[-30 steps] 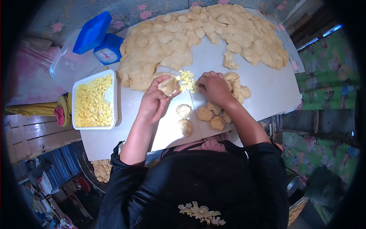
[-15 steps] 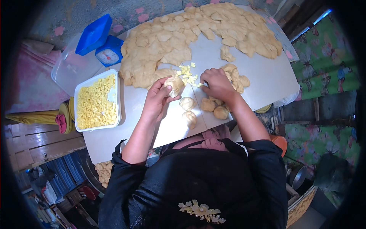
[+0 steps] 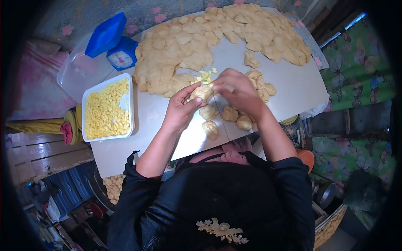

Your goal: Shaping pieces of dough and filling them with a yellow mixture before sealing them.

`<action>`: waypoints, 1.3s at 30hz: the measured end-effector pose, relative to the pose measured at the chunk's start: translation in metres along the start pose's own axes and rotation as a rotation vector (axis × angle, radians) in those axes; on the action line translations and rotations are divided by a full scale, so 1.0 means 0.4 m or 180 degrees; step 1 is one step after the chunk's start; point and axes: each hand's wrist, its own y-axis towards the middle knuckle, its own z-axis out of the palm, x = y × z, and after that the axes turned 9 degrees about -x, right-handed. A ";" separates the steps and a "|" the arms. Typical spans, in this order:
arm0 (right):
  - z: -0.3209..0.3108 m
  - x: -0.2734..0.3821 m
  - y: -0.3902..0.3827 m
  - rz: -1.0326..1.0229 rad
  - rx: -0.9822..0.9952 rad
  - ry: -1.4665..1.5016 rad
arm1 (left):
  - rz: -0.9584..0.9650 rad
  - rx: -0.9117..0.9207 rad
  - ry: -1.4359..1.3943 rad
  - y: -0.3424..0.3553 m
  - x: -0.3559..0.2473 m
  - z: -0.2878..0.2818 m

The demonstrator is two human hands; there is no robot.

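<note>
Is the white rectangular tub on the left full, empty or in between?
In between: yellow cubes cover most of the white rectangular tub, but a bare patch shows inside, toward its right. Their depth I cannot tell.

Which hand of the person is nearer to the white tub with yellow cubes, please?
Left. The left hand holds a dough piece to the right of the white tub, apart from it; the right hand is farther right.

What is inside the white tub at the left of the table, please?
The white tub holds small yellow cubes, with a pale bare patch toward its right side. Elsewhere, the cubes hide its bottom and anything beneath them.
</note>
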 end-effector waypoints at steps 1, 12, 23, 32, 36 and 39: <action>0.013 0.007 0.000 -0.0704 0.0004 0.0012 | 0.0061 0.0075 -0.0078 0.000 -0.002 0.006; 0.064 0.069 -0.068 -0.1272 -0.0354 -0.0599 | 0.0133 0.0414 -0.0327 -0.009 -0.009 0.011; -0.043 -0.048 -0.094 0.0939 -0.0435 0.1736 | 0.1274 0.0601 0.1948 0.037 -0.005 0.066; -0.084 -0.124 -0.086 -0.0005 -0.0100 -0.0848 | 0.3001 0.1682 0.3328 0.492 0.119 0.276; -0.014 -0.101 -0.066 0.0429 0.0521 -0.1746 | 0.3343 0.2196 0.4510 0.531 0.153 0.317; -0.003 -0.103 -0.063 0.0408 0.0829 -0.2259 | 0.1736 0.1918 0.4532 0.520 0.068 0.295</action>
